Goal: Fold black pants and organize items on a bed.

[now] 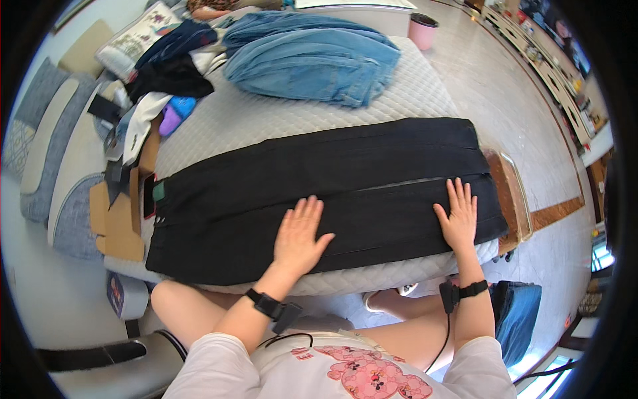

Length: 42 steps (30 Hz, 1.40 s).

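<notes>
Black trousers (299, 159) lie spread flat across a quilted white pad (189, 144), waistband to the left and leg hems to the right. A green patch (159, 191) shows at the waistband. My left hand (299, 234) rests palm down on the near leg around its middle, fingers slightly spread. Towards the hems my right hand (458, 214) presses flat on the same leg, thumb and fingers apart. Neither hand grips the cloth. Between the two legs a thin light gap is visible on the right side.
Blue jeans (314, 60) lie heaped on the pad's far side. Left of the trousers stands an opened cardboard box (119, 219), with mixed clothes (169, 75) behind it. Folded dark-blue denim (516, 314) hangs at lower right. A pink bin (422, 32) stands beyond; part of another person shows at the top.
</notes>
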### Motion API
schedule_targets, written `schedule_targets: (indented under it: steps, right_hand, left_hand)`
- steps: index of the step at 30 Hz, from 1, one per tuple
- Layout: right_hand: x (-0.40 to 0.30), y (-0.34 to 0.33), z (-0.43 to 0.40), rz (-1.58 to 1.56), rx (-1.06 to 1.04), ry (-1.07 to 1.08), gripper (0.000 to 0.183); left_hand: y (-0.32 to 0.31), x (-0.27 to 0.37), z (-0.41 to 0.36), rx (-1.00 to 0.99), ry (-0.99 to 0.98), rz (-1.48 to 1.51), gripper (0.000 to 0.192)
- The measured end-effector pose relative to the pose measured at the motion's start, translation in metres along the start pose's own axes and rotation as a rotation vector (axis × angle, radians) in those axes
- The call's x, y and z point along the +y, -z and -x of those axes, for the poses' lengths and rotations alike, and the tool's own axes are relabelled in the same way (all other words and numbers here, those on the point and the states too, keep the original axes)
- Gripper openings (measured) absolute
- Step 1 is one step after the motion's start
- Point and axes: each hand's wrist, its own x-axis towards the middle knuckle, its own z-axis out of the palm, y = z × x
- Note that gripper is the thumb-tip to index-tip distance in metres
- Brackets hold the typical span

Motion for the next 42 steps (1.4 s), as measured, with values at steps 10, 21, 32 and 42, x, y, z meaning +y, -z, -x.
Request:
schedule_targets:
  steps: [10, 21, 32, 42]
  right_hand:
    - [0.001, -0.005, -0.001, 0.095, -0.111, -0.078, 0.067]
    - [-0.120, -0.004, 0.009, -0.032, -0.286, 0.250, 0.070]
    - [-0.192, -0.018, -0.008, -0.078, -0.002, 0.171, 0.056]
    - [-0.200, -0.023, -0.009, -0.065, -0.045, 0.177, 0.060]
  left_hand:
    - [0.047, -0.157, 0.120, 0.012, 0.380, -0.209, 0.076]
    - [0.061, -0.248, 0.159, 0.088, 0.538, -0.211, 0.076]
    - [0.085, -0.361, 0.110, 0.765, 0.710, -0.129, 0.039]
    - [0.086, -0.491, 0.044, 0.473, 1.004, 0.750, 0.047]
